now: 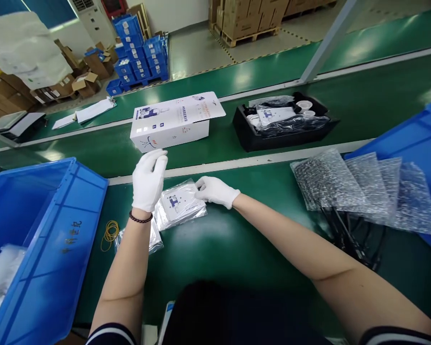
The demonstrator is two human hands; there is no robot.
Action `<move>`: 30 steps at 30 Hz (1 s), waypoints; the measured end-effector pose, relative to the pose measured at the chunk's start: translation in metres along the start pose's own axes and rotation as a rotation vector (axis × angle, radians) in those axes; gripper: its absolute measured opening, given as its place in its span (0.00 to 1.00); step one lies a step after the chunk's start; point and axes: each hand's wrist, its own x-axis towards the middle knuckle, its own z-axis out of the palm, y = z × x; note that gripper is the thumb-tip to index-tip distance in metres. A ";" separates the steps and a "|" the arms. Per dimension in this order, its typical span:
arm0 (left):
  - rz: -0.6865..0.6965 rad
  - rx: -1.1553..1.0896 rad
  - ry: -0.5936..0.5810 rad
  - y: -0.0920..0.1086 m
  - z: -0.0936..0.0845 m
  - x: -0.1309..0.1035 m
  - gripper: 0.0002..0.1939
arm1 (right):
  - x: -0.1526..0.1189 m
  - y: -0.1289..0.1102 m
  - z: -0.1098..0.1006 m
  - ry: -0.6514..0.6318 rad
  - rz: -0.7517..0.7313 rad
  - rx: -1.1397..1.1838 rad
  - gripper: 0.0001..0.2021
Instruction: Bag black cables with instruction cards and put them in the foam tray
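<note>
My left hand point(148, 181), in a white glove, is raised above the green work surface, near the front of a white printed box point(170, 122). Its fingers are stretched out, thumb slightly apart, and nothing shows in them. In the same kind of glove, my right hand point(217, 190) pinches the right edge of a booklet in a clear plastic bag point(179, 203). Another bagged booklet point(155, 238) lies partly under the first and behind my left wrist. Yellow rubber bands point(110, 232) rest beside it.
A black tray point(283, 136) packed with bagged parts sits on the conveyor, right of the box. Bubble-wrap bags point(345, 179) and black cables point(348, 239) lie at right, against a blue bin point(413, 132). Another blue bin point(68, 230) stands at left.
</note>
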 end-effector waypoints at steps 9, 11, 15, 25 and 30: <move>-0.045 -0.096 -0.035 0.000 0.008 -0.015 0.12 | -0.007 0.008 0.007 0.083 0.056 0.174 0.13; -0.035 -0.070 -0.032 0.000 0.005 -0.019 0.12 | -0.011 0.013 0.000 0.096 0.062 0.213 0.06; -0.073 0.016 -0.047 0.011 0.020 -0.038 0.13 | -0.030 0.026 -0.016 0.295 0.090 0.267 0.06; -0.383 -0.571 -0.525 0.045 0.116 -0.083 0.15 | -0.134 0.082 -0.074 0.815 0.202 -0.177 0.11; -0.444 -0.585 -0.627 0.052 0.147 -0.099 0.17 | -0.169 0.135 -0.110 1.144 0.496 -0.789 0.18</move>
